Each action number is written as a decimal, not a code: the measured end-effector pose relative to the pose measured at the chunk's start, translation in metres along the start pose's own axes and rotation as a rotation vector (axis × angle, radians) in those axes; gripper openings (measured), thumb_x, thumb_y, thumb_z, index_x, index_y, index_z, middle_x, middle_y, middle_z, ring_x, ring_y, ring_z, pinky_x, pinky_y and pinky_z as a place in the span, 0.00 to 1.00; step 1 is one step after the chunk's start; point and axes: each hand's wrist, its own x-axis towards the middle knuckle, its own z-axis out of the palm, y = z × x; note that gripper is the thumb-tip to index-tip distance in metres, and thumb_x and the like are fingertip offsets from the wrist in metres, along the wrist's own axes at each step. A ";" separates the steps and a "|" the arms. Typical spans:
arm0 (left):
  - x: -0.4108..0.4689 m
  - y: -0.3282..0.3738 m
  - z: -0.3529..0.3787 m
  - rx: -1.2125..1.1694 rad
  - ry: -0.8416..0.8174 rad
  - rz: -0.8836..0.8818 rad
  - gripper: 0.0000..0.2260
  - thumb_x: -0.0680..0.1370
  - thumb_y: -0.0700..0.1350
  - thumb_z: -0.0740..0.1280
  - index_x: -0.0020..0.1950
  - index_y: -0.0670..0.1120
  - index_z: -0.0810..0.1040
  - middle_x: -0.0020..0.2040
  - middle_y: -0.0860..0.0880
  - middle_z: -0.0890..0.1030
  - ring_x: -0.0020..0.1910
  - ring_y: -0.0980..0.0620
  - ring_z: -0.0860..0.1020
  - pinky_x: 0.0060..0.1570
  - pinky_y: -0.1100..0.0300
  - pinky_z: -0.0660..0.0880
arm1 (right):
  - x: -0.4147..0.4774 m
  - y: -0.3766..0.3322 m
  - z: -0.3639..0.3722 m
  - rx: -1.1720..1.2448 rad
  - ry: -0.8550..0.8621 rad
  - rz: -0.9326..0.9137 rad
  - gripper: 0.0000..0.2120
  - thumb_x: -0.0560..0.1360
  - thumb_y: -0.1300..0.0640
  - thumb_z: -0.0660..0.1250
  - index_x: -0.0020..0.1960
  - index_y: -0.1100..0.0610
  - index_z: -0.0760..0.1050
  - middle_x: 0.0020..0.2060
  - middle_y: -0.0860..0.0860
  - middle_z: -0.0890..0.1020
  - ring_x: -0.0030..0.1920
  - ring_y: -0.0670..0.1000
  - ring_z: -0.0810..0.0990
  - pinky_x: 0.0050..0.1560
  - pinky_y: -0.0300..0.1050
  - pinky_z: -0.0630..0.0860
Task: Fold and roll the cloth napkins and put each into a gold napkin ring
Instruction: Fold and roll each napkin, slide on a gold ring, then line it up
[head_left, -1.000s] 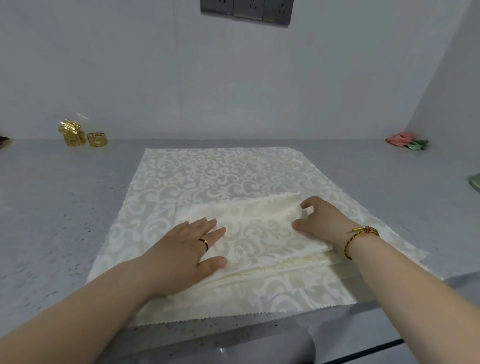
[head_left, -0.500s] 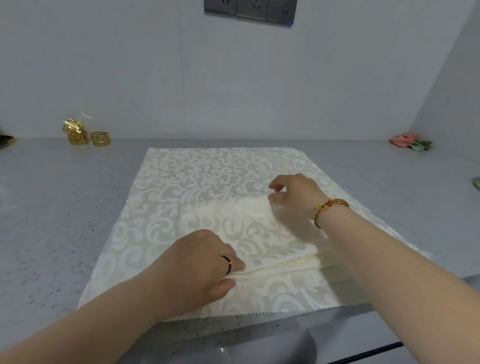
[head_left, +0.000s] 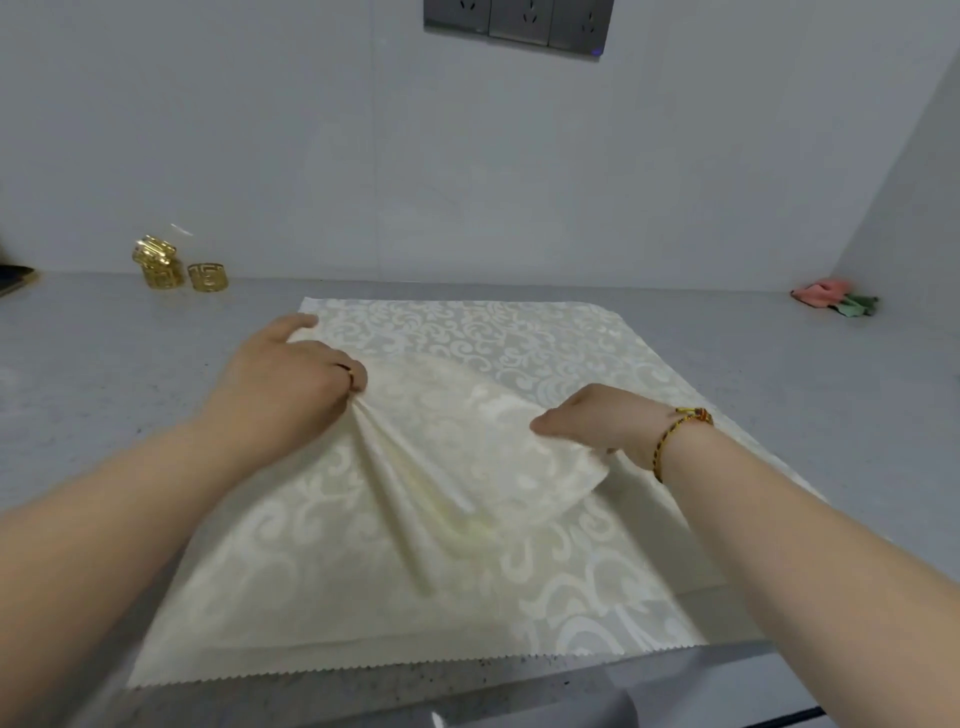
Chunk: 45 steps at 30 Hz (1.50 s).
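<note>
A cream damask napkin (head_left: 467, 478) is lifted off a larger matching cloth (head_left: 519, 332) that lies flat on the grey counter. My left hand (head_left: 291, 384) grips the napkin's left part, bunching it into creases. My right hand (head_left: 597, 421) pinches its right edge, thumb pointing left. The napkin sags between both hands. Gold napkin rings stand at the back left: a stacked pair (head_left: 158, 265) and a single ring (head_left: 208, 276) beside it.
The grey speckled counter (head_left: 93, 395) meets a white wall behind and a side wall at right. A pink and green cloth bundle (head_left: 836, 300) lies in the back right corner. A dark object (head_left: 13, 278) shows at the far left edge. Sockets (head_left: 514, 18) sit on the wall.
Both hands went from pressing the folded napkin flat to taking hold of it and lifting it. My left hand moved away from me and up; the napkin has opened out and hangs creased.
</note>
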 end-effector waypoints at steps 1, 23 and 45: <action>-0.003 -0.009 0.006 0.019 -0.033 -0.027 0.09 0.56 0.31 0.74 0.24 0.43 0.78 0.27 0.52 0.81 0.24 0.55 0.79 0.51 0.56 0.66 | -0.003 -0.004 0.007 0.042 -0.008 -0.013 0.14 0.72 0.48 0.64 0.39 0.59 0.73 0.35 0.54 0.76 0.33 0.51 0.70 0.38 0.42 0.68; -0.066 0.028 -0.010 -0.405 -0.184 0.010 0.15 0.65 0.50 0.56 0.35 0.57 0.84 0.36 0.61 0.82 0.38 0.62 0.76 0.30 0.68 0.76 | -0.020 0.017 0.059 0.002 0.418 -0.685 0.09 0.72 0.51 0.66 0.48 0.54 0.80 0.41 0.35 0.70 0.44 0.41 0.70 0.49 0.24 0.62; -0.079 0.046 -0.016 -0.440 -0.215 -0.114 0.31 0.75 0.67 0.42 0.49 0.56 0.82 0.46 0.62 0.82 0.52 0.62 0.72 0.47 0.69 0.73 | -0.037 0.038 0.041 -0.613 0.293 -0.902 0.23 0.62 0.47 0.57 0.53 0.49 0.79 0.58 0.47 0.79 0.56 0.45 0.71 0.55 0.33 0.70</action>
